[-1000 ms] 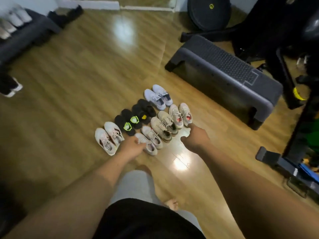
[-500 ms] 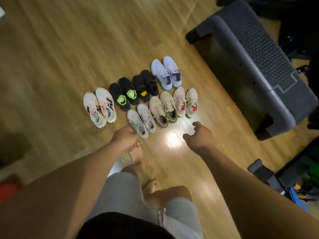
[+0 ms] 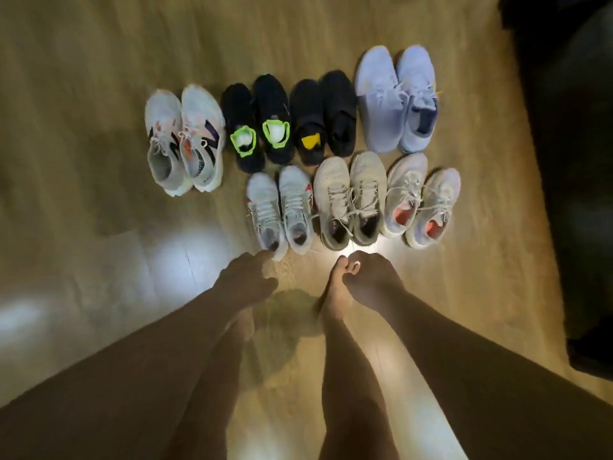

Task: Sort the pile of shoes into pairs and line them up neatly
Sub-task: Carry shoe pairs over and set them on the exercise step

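Shoes [image 3: 338,111] stood paired in two rows on the wooden floor [image 3: 99,61]. The left hand [image 3: 247,277], fingers curled, reached the heel of a grey-white sneaker [image 3: 267,210] at the near row's left end; blur hid whether it gripped. The right hand [image 3: 373,280] hung loosely curled, holding nothing, just before the beige sneakers [image 3: 348,197] and over a bare foot [image 3: 333,303]. A dark bulky object [image 3: 570,161] lay at the right.
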A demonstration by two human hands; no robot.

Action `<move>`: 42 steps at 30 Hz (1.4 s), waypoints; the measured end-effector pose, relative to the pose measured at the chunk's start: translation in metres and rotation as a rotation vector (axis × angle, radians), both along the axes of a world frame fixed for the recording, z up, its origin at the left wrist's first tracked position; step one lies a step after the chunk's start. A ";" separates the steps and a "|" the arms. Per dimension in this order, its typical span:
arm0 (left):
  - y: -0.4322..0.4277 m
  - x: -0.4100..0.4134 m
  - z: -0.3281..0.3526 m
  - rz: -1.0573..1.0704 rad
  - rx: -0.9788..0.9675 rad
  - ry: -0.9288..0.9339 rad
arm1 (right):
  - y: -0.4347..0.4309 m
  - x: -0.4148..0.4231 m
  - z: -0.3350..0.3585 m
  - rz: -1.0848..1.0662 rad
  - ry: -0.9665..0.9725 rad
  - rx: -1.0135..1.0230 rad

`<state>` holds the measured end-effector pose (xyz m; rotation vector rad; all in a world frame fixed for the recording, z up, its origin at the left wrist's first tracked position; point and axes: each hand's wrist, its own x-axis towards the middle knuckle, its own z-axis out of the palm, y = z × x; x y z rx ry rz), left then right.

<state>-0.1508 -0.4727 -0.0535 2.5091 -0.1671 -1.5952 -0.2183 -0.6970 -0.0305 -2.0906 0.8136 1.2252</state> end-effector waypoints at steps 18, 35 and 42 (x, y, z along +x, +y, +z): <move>-0.046 -0.012 -0.246 -0.146 0.184 0.003 | -0.040 0.002 -0.303 0.618 0.225 -0.050; 0.081 0.055 0.167 -0.309 0.143 -0.282 | 0.038 0.085 0.155 0.924 0.145 -0.228; 0.219 0.137 0.365 -0.364 0.142 -0.583 | 0.140 0.184 0.362 1.038 -0.087 -0.382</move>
